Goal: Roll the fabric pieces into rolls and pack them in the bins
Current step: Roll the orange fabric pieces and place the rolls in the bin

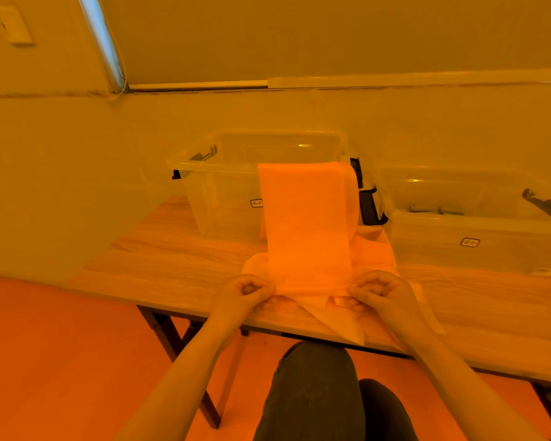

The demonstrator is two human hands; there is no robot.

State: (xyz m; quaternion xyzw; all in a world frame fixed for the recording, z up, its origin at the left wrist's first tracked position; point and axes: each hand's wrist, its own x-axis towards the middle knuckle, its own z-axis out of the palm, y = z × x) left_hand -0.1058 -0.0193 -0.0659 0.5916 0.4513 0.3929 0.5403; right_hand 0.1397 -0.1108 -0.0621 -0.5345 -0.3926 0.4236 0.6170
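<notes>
orange fabric strip (306, 218) pinched by both hands (245, 289) (379, 288), seemingly draped over bin (204, 173).

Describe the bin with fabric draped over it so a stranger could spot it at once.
On the wooden table against the wall stand two clear plastic bins. The one meant is the left bin, straight ahead of the person's hands. Unlike the right bin, it has an orange fabric strip hanging over its front rim.

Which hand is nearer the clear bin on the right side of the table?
Right. The right hand pinches the fabric strip just below-left of that bin; the left hand pinches the strip's other edge, farther away.
</notes>
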